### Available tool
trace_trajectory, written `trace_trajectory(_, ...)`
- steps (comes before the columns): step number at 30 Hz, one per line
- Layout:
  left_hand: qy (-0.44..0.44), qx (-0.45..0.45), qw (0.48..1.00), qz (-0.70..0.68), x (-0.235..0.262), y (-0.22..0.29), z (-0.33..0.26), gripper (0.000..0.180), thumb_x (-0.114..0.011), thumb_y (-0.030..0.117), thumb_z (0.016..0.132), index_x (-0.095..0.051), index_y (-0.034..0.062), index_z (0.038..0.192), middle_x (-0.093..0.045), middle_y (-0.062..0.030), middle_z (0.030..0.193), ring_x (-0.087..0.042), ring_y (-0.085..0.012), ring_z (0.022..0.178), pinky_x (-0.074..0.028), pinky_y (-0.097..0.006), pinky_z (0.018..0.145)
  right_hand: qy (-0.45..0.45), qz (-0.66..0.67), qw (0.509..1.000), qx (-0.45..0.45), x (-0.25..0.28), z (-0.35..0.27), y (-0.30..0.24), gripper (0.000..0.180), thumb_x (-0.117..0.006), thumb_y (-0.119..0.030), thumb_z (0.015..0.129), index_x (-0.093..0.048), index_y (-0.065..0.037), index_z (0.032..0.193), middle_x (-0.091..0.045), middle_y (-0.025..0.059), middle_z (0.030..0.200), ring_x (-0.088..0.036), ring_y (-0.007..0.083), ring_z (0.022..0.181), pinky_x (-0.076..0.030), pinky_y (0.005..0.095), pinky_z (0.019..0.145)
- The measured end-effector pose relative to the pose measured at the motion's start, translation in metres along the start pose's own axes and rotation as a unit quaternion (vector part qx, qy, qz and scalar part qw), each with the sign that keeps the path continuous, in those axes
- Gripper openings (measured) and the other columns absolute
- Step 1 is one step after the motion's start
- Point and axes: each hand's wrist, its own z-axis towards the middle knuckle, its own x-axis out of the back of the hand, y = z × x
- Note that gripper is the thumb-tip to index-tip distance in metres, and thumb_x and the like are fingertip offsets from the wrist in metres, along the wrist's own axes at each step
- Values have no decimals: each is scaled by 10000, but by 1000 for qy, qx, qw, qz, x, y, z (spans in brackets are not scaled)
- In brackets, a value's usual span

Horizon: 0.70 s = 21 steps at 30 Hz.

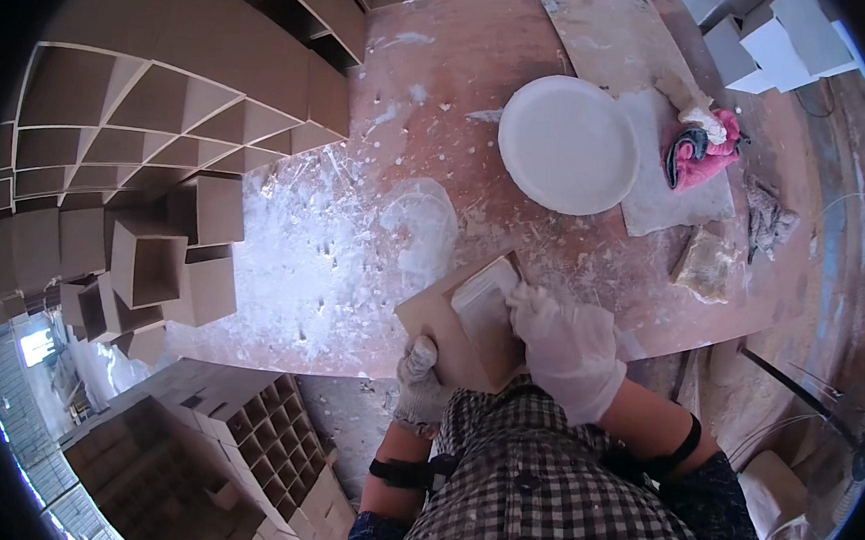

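Note:
Just above the table's near edge, in front of my body, a small brown open box is held tilted. My left hand, in a pale knit glove, grips its lower left side with the thumb over the edge. In a thin whitish glove, my right hand is closed at the box's right edge. Its fingertips meet a white, flat patch at the box opening. Whether that is a separate piece or a coating, I cannot tell. Anything inside the right fingers is hidden.
A round white dish stands on the white-smeared reddish table. Right of it lie a stained board, a pink cloth and a crusted block. Stacked brown boxes rise at left; white boxes are at far right.

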Motion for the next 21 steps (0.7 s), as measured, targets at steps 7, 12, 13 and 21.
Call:
trace_trajectory(7,16,19,999,-28,9,-2,-1,726,-694,477,780,-425,71,1318,-499,-125,1293,-511,-324,1165,-446,-507,973,8,128,991,-48,11,-2,-1,184,-563,-96,750,-576,-114,933,-561,40,780,-589,248,663,-447,381,524)
trace_trajectory(12,31,24,999,10,8,1,-1,733,-696,479,779,-420,69,1321,-501,-127,1285,-514,-311,1160,-446,-483,980,59,257,951,-163,3,12,-13,253,-562,-42,744,-576,-122,984,-635,35,956,-624,266,815,-491,386,648)
trace_trajectory(13,27,24,999,19,9,0,0,731,-698,476,779,-423,66,1317,-509,-122,1271,-519,-302,1152,-449,-471,978,59,257,951,-162,1,14,-14,253,-562,-42,744,-576,-122,984,-635,35,956,-624,266,815,-491,386,648)
trace_trajectory(21,-4,13,999,31,11,2,2,718,-708,473,775,-433,64,1297,-534,-95,1226,-534,-274,1125,-459,-451,963,41,594,701,-392,1,45,-14,245,-547,12,768,-642,-42,988,-670,97,868,-646,236,759,-510,321,672)
